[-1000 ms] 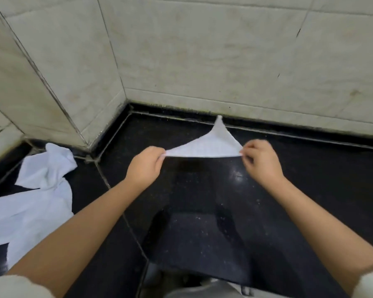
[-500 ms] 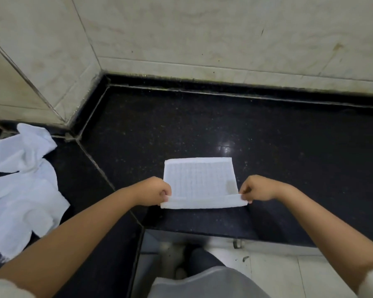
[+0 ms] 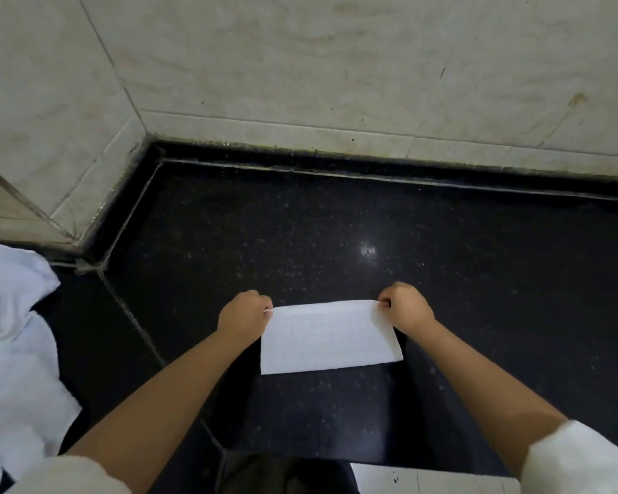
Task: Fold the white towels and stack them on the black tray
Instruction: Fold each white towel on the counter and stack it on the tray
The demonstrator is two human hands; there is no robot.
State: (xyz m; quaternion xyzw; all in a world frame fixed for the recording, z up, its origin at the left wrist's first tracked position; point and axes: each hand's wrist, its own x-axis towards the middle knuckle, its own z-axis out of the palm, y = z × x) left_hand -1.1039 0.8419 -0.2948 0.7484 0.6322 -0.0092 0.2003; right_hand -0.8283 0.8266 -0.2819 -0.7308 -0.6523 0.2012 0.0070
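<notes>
Towel (image 3: 327, 338), white and folded to a flat rectangle, lies on the black speckled counter (image 3: 478, 279) a little back from its near edge, stretched between the two hands. The left hand (image 3: 245, 313) is closed on the towel's far left corner and the right hand (image 3: 405, 310) is closed on its far right corner, so both sit at the far edge with the cloth spread toward the person between the forearms. Both arms are bare up to white sleeves (image 3: 582, 458) at the bottom. More white towels (image 3: 15, 351) lie in a loose, crumpled heap on the counter's left part, well apart from the folded one, beyond a seam in the stone. Pale marble-like wall tiles (image 3: 336, 65) rise behind the counter and meet at the far left corner, with a dark grimy joint along the back edge. A light glints off the stone beyond the right hand. Half a second ago the hands pinched the near edge with the towel open beyond them; now the hands are at the far edge and the towel is about half as deep.
</notes>
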